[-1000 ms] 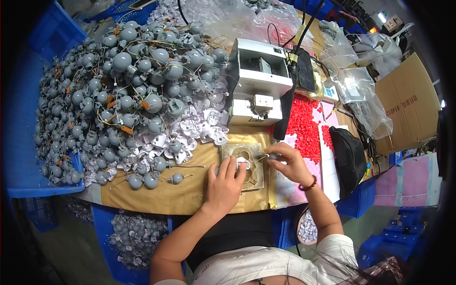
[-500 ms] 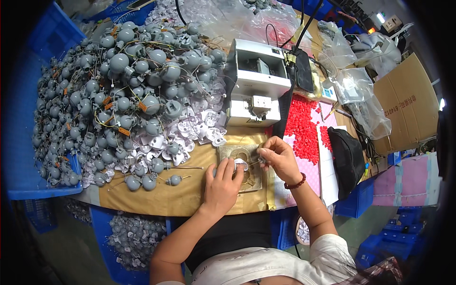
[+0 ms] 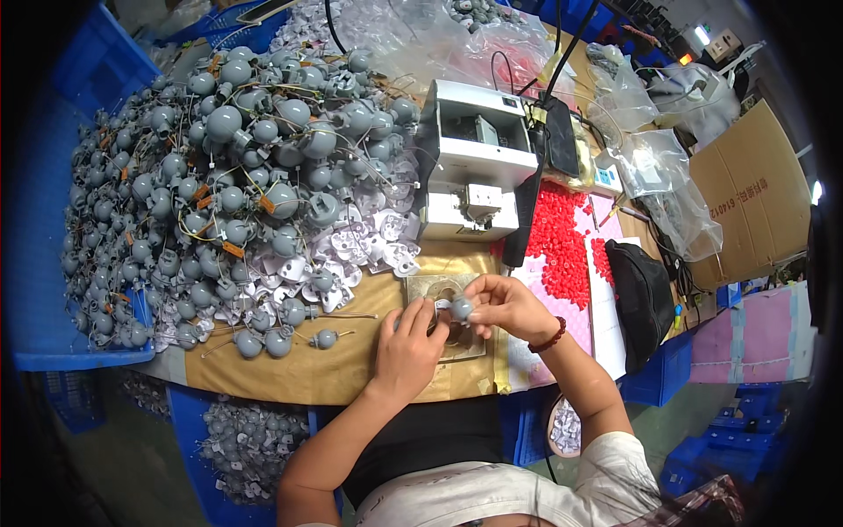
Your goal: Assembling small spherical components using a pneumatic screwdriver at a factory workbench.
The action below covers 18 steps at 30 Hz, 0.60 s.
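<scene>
My right hand [image 3: 505,307] pinches a small grey ball-shaped part [image 3: 461,307] between thumb and fingers, just above a square metal fixture [image 3: 470,350] with round recesses. My left hand [image 3: 410,344] rests over the left side of that fixture, its fingers curled and close together. A small white plastic piece [image 3: 443,305] shows between the left fingertips and the grey part. What lies beneath the left fingers is mostly hidden. Several loose grey ball-shaped parts [image 3: 277,341] with wires lie on the tan table cover [image 3: 290,376] to the left.
A large heap of grey wired ball parts [image 3: 224,125] and white plastic pieces [image 3: 378,235] fills the left. Behind the fixture stands a white-grey machine [image 3: 479,158]. Red small parts [image 3: 558,250], a black pouch [image 3: 637,290] and a cardboard box [image 3: 751,189] are at right.
My right hand has moved slightly left with its fingers turned, bringing the grey ball-shaped part over the fixture beside the white piece. The left hand has barely moved.
</scene>
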Each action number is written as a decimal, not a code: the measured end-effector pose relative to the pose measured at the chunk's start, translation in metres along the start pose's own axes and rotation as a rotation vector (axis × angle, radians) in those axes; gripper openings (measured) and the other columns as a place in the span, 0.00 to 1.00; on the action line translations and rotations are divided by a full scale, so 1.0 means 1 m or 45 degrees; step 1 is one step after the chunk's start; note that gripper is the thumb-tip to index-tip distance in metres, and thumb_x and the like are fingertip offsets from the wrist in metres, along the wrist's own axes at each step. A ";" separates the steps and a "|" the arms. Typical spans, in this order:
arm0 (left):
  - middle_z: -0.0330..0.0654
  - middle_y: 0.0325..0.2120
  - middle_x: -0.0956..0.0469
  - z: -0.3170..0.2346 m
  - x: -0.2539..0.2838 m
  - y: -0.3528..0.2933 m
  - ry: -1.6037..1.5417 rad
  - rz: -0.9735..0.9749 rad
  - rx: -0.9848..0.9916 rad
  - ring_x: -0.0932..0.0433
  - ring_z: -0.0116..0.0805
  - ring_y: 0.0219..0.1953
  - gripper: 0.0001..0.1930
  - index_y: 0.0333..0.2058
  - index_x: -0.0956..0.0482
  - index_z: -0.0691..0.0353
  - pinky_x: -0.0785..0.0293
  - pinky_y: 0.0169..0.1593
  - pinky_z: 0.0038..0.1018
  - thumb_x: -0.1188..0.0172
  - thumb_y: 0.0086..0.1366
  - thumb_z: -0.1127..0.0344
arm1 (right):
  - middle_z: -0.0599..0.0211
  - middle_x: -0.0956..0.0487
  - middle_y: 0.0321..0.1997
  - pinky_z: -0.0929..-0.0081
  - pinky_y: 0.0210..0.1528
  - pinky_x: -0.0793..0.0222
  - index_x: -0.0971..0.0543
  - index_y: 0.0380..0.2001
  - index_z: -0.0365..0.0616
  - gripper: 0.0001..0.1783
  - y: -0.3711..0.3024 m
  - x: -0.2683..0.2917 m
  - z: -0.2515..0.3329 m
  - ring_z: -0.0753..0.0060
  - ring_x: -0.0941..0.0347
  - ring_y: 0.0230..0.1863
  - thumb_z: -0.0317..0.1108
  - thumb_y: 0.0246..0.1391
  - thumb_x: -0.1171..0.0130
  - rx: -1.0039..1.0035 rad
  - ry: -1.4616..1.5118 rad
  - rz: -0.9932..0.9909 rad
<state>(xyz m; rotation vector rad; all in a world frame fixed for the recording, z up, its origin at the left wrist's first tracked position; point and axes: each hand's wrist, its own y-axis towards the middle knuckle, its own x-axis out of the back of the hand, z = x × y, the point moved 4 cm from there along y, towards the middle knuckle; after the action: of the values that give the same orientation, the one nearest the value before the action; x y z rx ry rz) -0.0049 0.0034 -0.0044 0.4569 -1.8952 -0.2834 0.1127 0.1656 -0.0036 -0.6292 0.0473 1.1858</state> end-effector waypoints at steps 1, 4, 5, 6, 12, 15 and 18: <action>0.49 0.52 0.23 0.001 0.000 -0.001 -0.006 0.001 -0.002 0.26 0.45 0.59 0.15 0.47 0.18 0.59 0.33 0.58 0.44 0.40 0.61 0.67 | 0.65 0.18 0.36 0.81 0.34 0.22 0.26 0.49 0.36 0.17 0.001 -0.003 0.002 0.79 0.20 0.32 0.21 0.58 0.35 0.016 -0.112 -0.048; 0.49 0.52 0.22 0.002 0.001 -0.001 -0.032 -0.004 0.003 0.26 0.45 0.59 0.14 0.46 0.18 0.59 0.32 0.58 0.43 0.39 0.60 0.67 | 0.68 0.17 0.36 0.83 0.32 0.25 0.26 0.46 0.38 0.17 0.010 -0.010 0.001 0.82 0.20 0.34 0.24 0.57 0.31 0.267 -0.388 -0.170; 0.49 0.52 0.22 0.001 0.001 0.000 -0.037 -0.007 0.006 0.26 0.45 0.59 0.14 0.46 0.18 0.59 0.32 0.58 0.43 0.38 0.60 0.67 | 0.68 0.18 0.33 0.81 0.31 0.26 0.25 0.45 0.37 0.17 0.011 -0.007 -0.002 0.81 0.21 0.32 0.27 0.56 0.30 0.287 -0.510 -0.227; 0.49 0.52 0.22 0.000 0.002 0.001 -0.042 -0.010 0.006 0.26 0.45 0.59 0.14 0.45 0.18 0.59 0.32 0.58 0.43 0.38 0.60 0.67 | 0.68 0.18 0.31 0.79 0.31 0.26 0.25 0.44 0.37 0.17 0.011 -0.005 -0.004 0.80 0.21 0.30 0.29 0.55 0.29 0.306 -0.633 -0.284; 0.48 0.53 0.23 0.002 -0.001 -0.001 -0.060 0.002 0.021 0.26 0.44 0.60 0.16 0.46 0.17 0.58 0.33 0.59 0.43 0.35 0.58 0.68 | 0.64 0.19 0.27 0.71 0.31 0.27 0.24 0.40 0.38 0.21 0.016 0.000 -0.013 0.72 0.21 0.26 0.38 0.52 0.25 0.336 -1.039 -0.478; 0.48 0.53 0.23 0.003 -0.002 -0.002 -0.075 0.017 0.032 0.27 0.45 0.61 0.18 0.47 0.17 0.57 0.33 0.60 0.43 0.33 0.56 0.69 | 0.69 0.20 0.29 0.76 0.31 0.28 0.24 0.42 0.39 0.20 0.014 -0.002 -0.012 0.80 0.25 0.27 0.34 0.53 0.25 0.359 -1.040 -0.508; 0.48 0.53 0.23 0.004 0.000 -0.002 -0.060 0.004 0.031 0.26 0.44 0.60 0.16 0.46 0.18 0.58 0.32 0.58 0.43 0.33 0.57 0.67 | 0.72 0.21 0.30 0.80 0.31 0.29 0.24 0.48 0.40 0.22 0.013 -0.013 0.008 0.86 0.27 0.28 0.32 0.54 0.26 0.411 -1.094 -0.377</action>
<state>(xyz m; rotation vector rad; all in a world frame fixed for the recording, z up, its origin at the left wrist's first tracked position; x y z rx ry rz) -0.0084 0.0016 -0.0064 0.4670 -1.9469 -0.2717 0.0942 0.1608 0.0021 0.1850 -0.5532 1.0456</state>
